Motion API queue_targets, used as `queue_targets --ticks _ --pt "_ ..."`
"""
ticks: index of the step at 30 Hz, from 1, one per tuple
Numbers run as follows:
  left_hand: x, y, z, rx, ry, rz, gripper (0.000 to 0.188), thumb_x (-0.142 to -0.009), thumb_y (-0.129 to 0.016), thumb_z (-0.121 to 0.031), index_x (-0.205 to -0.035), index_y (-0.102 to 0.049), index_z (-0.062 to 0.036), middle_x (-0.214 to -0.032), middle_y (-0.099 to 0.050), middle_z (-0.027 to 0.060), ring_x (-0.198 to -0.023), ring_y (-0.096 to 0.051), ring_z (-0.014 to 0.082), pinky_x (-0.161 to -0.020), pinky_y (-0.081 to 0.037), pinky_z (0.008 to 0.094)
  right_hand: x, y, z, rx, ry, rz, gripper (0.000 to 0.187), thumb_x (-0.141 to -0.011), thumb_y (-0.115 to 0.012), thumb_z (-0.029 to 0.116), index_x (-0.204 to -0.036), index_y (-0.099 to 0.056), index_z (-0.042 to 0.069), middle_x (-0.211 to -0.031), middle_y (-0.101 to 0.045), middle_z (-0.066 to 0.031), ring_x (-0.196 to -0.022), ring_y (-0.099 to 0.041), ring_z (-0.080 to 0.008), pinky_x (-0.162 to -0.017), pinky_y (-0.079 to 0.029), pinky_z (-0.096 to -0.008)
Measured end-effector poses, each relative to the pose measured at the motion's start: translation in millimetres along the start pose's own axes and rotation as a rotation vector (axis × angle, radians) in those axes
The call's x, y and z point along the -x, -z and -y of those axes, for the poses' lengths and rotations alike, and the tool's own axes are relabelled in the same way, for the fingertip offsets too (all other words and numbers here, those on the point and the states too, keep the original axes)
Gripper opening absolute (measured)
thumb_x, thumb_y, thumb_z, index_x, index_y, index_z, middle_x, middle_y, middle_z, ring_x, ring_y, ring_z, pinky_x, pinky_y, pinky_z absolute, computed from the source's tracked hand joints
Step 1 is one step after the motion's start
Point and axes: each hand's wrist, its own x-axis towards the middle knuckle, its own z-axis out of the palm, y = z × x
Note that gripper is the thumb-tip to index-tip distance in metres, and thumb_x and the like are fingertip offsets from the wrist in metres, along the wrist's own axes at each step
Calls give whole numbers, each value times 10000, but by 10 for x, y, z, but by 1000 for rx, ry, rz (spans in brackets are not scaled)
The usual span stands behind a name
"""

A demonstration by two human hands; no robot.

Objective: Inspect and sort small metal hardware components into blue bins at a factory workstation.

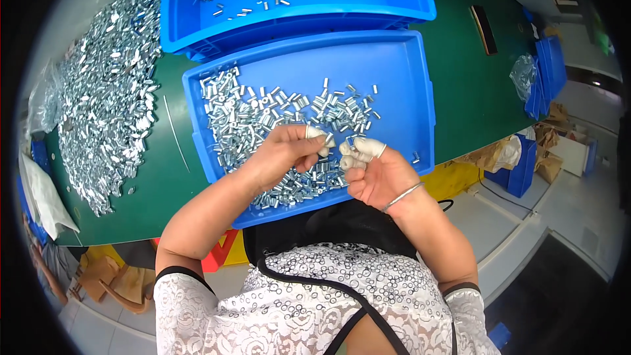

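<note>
Over the near side of a blue tray (394,59), both my hands are close together with white finger cots on several fingertips. My left hand (290,148) pinches a small silvery metal sleeve (328,138) between thumb and fingers. My right hand (381,172) is palm up with its fingers curled. Another bit of silvery metal (352,139) shows at its thumb and fingertips, partly hidden by the cots. Below and around the hands lie many loose short metal sleeves (263,113), heaped mainly in the tray's left and middle.
Beyond the tray stands a second blue tray (296,14) with scattered sleeves. A large pile of metal sleeves (112,85) covers the left of the green table (453,92), beside a thin rod (175,133). A dark phone-like slab (483,29) and blue bins (551,69) are on the right.
</note>
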Motion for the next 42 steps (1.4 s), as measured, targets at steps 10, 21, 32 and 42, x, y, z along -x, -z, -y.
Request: queue_targets --ticks 10,21,32,42 --pt "543 -84 255 69 -375 26 141 -918 -514 -102 -1004 -592 -21 -833 -584 26 -624 -462 91 -543 -378 226 -439 -1265 1114 1264 1193 -450 295 -821 -645 168 -1057 -601 -4 -836 -635 -66 -684 -577 -94 -599 -483 -211" --pt "884 -107 462 230 -330 -85 187 -926 -521 -186 -928 -599 -16 -714 -559 5 -591 -458 62 -533 -372 206 -131 -785 -14 1432 842 305 307 -821 -627 84 -1118 -590 14 -1002 -635 -86 -815 -605 -138 -702 -489 -267" --pt "678 -447 351 17 -167 -155 241 -937 -502 -212 -847 -588 -6 -630 -535 20 -525 -443 65 -471 -336 214 -22 190 -444 929 564 271 217 -867 -551 22 -1074 -618 25 -950 -627 -54 -806 -589 -147 -736 -472 -285" --pt "282 -1012 256 -117 -238 -269 245 -937 -506 -199 -809 -595 -11 -591 -522 7 -505 -423 54 -463 -323 209 -6 697 48 518 352 490 231 -869 -545 -8 -1079 -622 49 -1014 -602 -59 -850 -592 -146 -710 -475 -264"
